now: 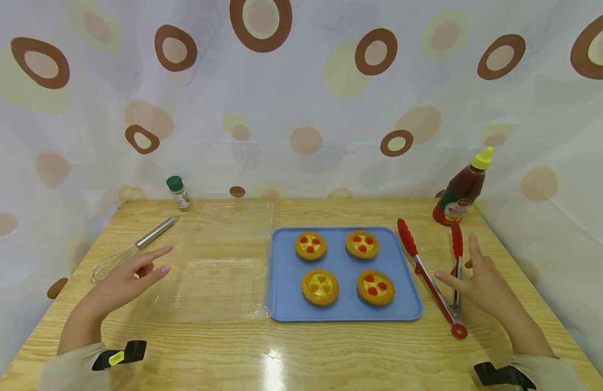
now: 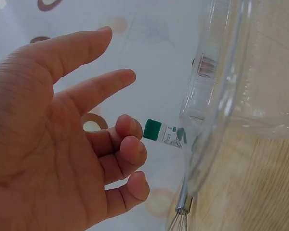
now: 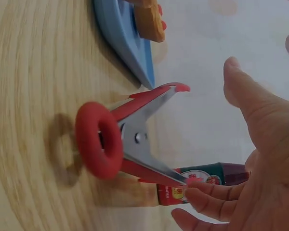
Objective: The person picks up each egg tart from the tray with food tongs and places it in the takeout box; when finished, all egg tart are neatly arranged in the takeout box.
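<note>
My left hand (image 1: 123, 285) hovers over the table's left side, between the whisk (image 1: 155, 232) and a clear plastic container (image 1: 223, 288); its thumb and index finger are extended, the other fingers loosely bent, holding nothing. Over the red-and-steel tongs (image 1: 435, 288) hangs my right hand (image 1: 484, 285), fingers relaxed and thumb apart. The tongs lie spread, ring end toward me. In the right wrist view the fingertips overlap one arm of the tongs (image 3: 137, 137); contact cannot be told. A blue tray (image 1: 287, 309) carries several tarts, one of them (image 1: 320, 287) without red pieces.
A green-capped shaker (image 1: 179, 194) stands at the back left, behind the whisk. At the back right is a sauce bottle (image 1: 460, 193) with a yellow tip. The container's right edge meets the tray's left edge. A patterned curtain (image 1: 301, 108) hangs behind the table.
</note>
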Demonstrator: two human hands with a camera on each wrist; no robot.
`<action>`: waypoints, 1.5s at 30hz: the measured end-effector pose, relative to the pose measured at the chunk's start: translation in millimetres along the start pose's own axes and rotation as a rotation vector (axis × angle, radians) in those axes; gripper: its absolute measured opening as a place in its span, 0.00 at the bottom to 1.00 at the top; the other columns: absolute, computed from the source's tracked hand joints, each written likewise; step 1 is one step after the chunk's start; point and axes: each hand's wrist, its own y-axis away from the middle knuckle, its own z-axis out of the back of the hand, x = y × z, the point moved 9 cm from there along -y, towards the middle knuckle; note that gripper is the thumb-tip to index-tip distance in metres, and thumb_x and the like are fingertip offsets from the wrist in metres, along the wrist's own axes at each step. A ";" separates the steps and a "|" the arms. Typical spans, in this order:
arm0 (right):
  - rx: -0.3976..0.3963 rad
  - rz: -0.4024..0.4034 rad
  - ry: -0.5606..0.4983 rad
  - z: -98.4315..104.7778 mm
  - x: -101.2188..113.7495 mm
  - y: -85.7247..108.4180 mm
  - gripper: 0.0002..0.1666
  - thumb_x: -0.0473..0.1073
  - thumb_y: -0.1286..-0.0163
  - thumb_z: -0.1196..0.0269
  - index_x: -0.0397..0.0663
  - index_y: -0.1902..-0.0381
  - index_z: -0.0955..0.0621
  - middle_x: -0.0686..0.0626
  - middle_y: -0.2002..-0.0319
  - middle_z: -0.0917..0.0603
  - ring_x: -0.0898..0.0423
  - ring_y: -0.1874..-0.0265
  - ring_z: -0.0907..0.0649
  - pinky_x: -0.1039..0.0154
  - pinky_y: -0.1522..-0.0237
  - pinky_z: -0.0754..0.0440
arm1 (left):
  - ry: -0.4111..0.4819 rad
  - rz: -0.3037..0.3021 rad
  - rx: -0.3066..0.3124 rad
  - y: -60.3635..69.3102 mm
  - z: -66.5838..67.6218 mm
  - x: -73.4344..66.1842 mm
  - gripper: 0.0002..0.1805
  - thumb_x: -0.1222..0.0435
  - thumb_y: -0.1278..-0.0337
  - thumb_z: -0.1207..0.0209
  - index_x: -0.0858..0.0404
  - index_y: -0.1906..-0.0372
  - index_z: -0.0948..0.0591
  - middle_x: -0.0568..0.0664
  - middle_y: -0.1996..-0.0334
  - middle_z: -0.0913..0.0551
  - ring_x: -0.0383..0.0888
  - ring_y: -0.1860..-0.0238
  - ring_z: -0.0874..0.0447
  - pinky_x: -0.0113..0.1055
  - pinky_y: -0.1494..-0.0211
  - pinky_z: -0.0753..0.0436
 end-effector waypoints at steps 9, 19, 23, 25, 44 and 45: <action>0.074 -0.030 -0.079 -21.3 -13.0 -8.2 0.73 0.56 0.39 0.34 0.28 0.35 0.79 0.11 0.47 0.39 0.19 0.50 0.31 0.31 0.54 0.28 | 0.077 0.111 0.080 -1.7 -7.7 26.8 0.28 0.60 0.30 0.51 0.64 0.30 0.38 0.49 0.74 0.40 0.42 0.73 0.40 0.36 0.73 0.36; 0.100 -0.059 -0.086 -30.8 -16.1 -12.2 0.76 0.56 0.44 0.31 0.24 0.34 0.75 0.13 0.43 0.44 0.20 0.44 0.38 0.29 0.50 0.34 | 0.153 0.220 0.127 -0.9 -17.4 50.8 0.28 0.57 0.28 0.54 0.62 0.29 0.39 0.57 0.67 0.31 0.48 0.67 0.34 0.38 0.68 0.31; 0.100 -0.079 -0.061 -32.0 -18.1 -12.8 0.76 0.58 0.44 0.31 0.21 0.35 0.74 0.13 0.44 0.43 0.20 0.45 0.36 0.29 0.50 0.33 | 0.267 0.226 0.152 -2.2 -23.4 58.6 0.28 0.57 0.28 0.55 0.64 0.28 0.41 0.51 0.76 0.36 0.52 0.76 0.39 0.40 0.71 0.33; 0.100 -0.082 -0.065 -32.4 -18.7 -13.3 0.76 0.58 0.44 0.31 0.20 0.35 0.73 0.12 0.44 0.44 0.20 0.46 0.36 0.30 0.50 0.33 | 0.329 0.212 0.157 -2.9 -25.5 62.3 0.28 0.59 0.27 0.56 0.66 0.29 0.41 0.50 0.80 0.40 0.55 0.78 0.43 0.41 0.72 0.34; 0.053 -0.137 -0.009 -29.5 -21.9 -11.5 0.57 0.58 0.42 0.34 0.15 0.41 0.49 0.24 0.61 0.33 0.34 0.63 0.27 0.44 0.68 0.23 | 0.773 -0.061 0.133 -5.8 -35.1 72.0 0.25 0.73 0.27 0.64 0.61 0.29 0.38 0.42 0.76 0.34 0.49 0.76 0.47 0.42 0.74 0.47; 0.037 -0.128 -0.008 -27.5 -21.1 -11.6 0.55 0.57 0.42 0.34 0.15 0.43 0.47 0.26 0.62 0.32 0.35 0.65 0.27 0.47 0.70 0.23 | 0.805 -0.073 0.137 -6.2 -36.1 72.1 0.25 0.74 0.27 0.64 0.59 0.29 0.37 0.43 0.76 0.35 0.49 0.76 0.47 0.41 0.74 0.47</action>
